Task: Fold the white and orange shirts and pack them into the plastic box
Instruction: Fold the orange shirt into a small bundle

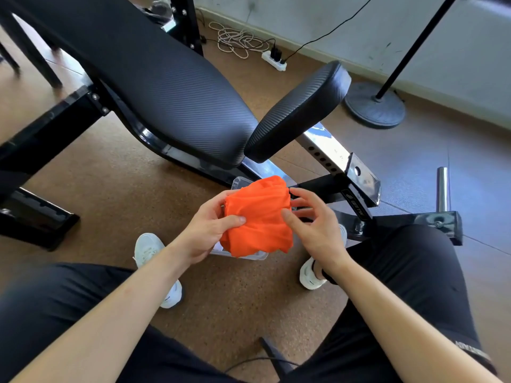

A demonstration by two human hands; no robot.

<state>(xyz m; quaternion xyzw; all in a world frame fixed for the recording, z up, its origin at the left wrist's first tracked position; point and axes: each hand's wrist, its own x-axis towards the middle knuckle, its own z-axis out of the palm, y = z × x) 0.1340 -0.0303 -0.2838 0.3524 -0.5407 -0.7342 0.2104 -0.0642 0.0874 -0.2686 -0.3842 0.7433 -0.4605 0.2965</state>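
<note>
Unfolding threatens the bunched orange fabric shirt [257, 217], gripped by fingers of the left hand [204, 230] above the clear plastic box [240, 255] on the floor [110, 189], since the right hand [315, 228] merely brushes it, fingers slack.

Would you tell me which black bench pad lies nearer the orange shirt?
The short tilted pad on the right; the long pad stretches away upper left.
</note>
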